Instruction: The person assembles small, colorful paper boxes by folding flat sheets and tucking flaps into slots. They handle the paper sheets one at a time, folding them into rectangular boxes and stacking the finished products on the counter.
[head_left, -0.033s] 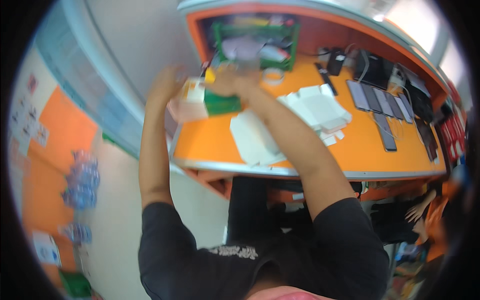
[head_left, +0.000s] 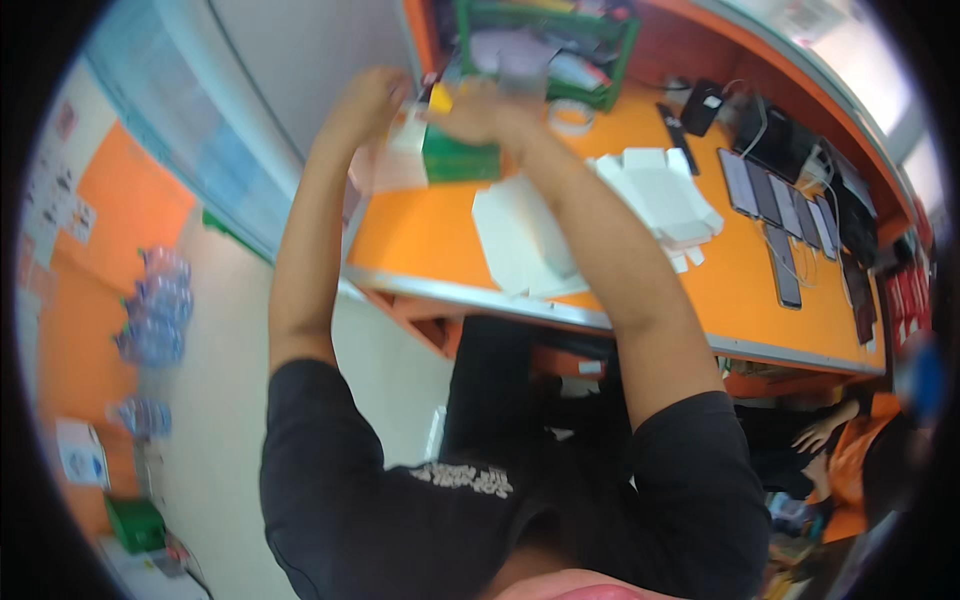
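Note:
At the far left end of the orange desk stands a small box-like stack, with a green part [head_left: 462, 157] on the right and a pale whitish part [head_left: 400, 165] on the left. Over the pale part is my left hand [head_left: 372, 103], its fingers curled and blurred; what they hold, if anything, cannot be made out. My right hand [head_left: 478, 117] reaches across to the top of the green part, beside a small yellow piece [head_left: 441, 98]. Motion blur smears its fingers. Under and beside my right forearm lie flat white carton sheets [head_left: 512, 235] and a partly folded white carton [head_left: 655, 200].
Behind my right hand are a roll of tape [head_left: 571, 117] and a green rack [head_left: 615, 75]. Several phones with cables, one a dark phone [head_left: 783, 265], lie on the right of the orange desk [head_left: 720, 300]. A person in orange [head_left: 860, 465] sits at the right. Water bottles [head_left: 155, 310] stand left.
The whole view has shifted, so the desk sits higher and slightly right. My left hand appears a little higher over the pale part; my right hand stays by the green part.

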